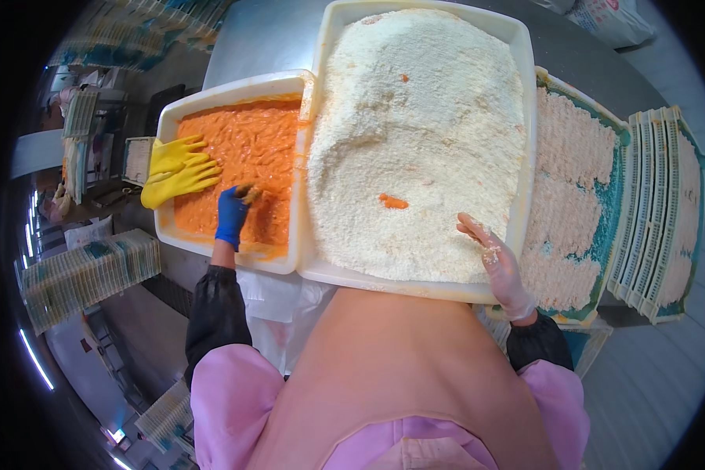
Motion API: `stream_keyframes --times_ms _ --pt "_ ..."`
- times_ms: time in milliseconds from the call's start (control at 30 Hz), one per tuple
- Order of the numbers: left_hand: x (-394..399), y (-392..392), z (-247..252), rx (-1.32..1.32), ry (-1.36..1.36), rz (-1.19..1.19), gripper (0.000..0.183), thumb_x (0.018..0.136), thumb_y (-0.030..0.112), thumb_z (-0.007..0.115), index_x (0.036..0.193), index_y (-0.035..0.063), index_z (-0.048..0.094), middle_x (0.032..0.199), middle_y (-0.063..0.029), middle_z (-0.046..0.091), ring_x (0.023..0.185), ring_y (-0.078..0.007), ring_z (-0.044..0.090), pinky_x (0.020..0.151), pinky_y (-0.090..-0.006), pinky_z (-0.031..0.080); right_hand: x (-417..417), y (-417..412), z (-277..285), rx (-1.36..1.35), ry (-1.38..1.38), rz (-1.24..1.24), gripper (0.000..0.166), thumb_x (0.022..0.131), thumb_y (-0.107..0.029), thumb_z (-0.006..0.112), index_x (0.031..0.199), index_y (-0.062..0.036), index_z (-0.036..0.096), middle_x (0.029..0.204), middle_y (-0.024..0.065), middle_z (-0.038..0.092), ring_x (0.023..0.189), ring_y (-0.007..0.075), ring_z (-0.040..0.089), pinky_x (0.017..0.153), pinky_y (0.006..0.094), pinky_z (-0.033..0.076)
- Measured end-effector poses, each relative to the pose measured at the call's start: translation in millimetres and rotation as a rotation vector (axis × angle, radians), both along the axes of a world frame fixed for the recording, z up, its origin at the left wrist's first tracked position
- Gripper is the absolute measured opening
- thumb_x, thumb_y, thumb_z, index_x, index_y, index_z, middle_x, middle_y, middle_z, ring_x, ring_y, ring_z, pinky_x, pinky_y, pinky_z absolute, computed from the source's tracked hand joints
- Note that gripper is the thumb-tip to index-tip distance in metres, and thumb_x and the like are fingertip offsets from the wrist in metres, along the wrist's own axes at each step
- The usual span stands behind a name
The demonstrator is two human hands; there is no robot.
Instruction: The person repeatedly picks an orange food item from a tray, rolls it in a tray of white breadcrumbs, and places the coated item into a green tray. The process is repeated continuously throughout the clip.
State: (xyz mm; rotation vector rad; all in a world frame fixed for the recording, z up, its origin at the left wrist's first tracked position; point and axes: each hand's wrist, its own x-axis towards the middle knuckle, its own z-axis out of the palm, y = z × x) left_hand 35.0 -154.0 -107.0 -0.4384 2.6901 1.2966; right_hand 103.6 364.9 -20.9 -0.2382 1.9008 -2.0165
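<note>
My left hand (pixel 235 211), in a blue glove with crumb-caked fingertips, is over the orange wet mixture (pixel 252 135) in the left white tub (pixel 235 84). Its fingers are bent; whether they hold a piece cannot be told. My right hand (pixel 496 264), in a thin clear glove dusted with crumbs, is above the lower right of the pale breadcrumb-like coating (pixel 417 135) in the larger white tub (pixel 530 117). Its fingers are extended and hold nothing visible. An orange piece (pixel 393 201) lies on the crumbs left of this hand, and a smaller orange bit (pixel 405 77) lies farther up.
Yellow rubber gloves (pixel 179 170) drape over the left tub's rim. To the right, a teal-lined tray (pixel 608 217) holds rows of crumb-coated pieces (pixel 570 194), beside several tilted plastic trays (pixel 652 211). The tubs rest by a metal table (pixel 264 41). White sacks (pixel 611 23) lie at upper right.
</note>
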Motion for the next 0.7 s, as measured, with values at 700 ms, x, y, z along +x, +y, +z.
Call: stream_keyframes --times_ms 700 --pt "-3.6 224.7 4.8 -0.38 0.352 -0.829 0.017 0.081 0.015 0.051 0.094 0.0077 0.059 0.086 -0.0095 0.059 0.083 -0.0269 0.057 0.068 -0.0351 0.05 8.3 -9.4 -2.5 0.034 -0.026 0.024 0.046 0.092 -0.026 0.043 0.13 -0.0007 0.039 0.132 0.0135 0.042 0.119 0.0245 0.043 0.101 0.0353 0.029"
